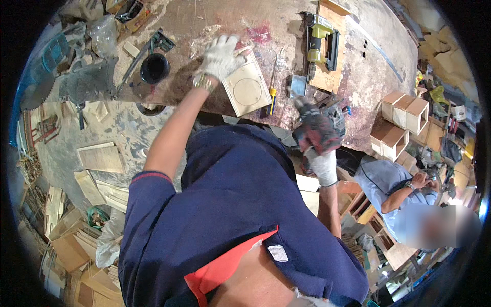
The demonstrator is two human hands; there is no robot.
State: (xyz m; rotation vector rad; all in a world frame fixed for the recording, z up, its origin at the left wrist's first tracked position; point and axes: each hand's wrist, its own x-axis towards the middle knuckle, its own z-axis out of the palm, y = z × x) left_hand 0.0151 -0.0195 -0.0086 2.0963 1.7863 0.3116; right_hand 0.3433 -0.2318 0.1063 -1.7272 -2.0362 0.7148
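My left hand (219, 57), in a whitish work glove, lies at the upper left corner of a pale wooden panel (246, 91). Its fingers are stretched out and the thumb is over the panel's edge. A circle is drawn on the panel, which lies flat near the bench's front edge. My right hand (323, 166), also gloved, is closed round the handle of a red and black cordless drill (319, 134), held at the bench edge right of the panel. The drill's front end points up and left. A yellow-handled screwdriver (271, 100) lies between panel and drill.
On the bench (225, 20) are a green and black nail gun (319, 41), a dark round bowl (155, 68) and a tool with a blue tip (337, 116). Small wooden boxes (404, 112) stand at right. A person in light blue (381, 187) works nearby. Wood offcuts (102, 156) lie at left.
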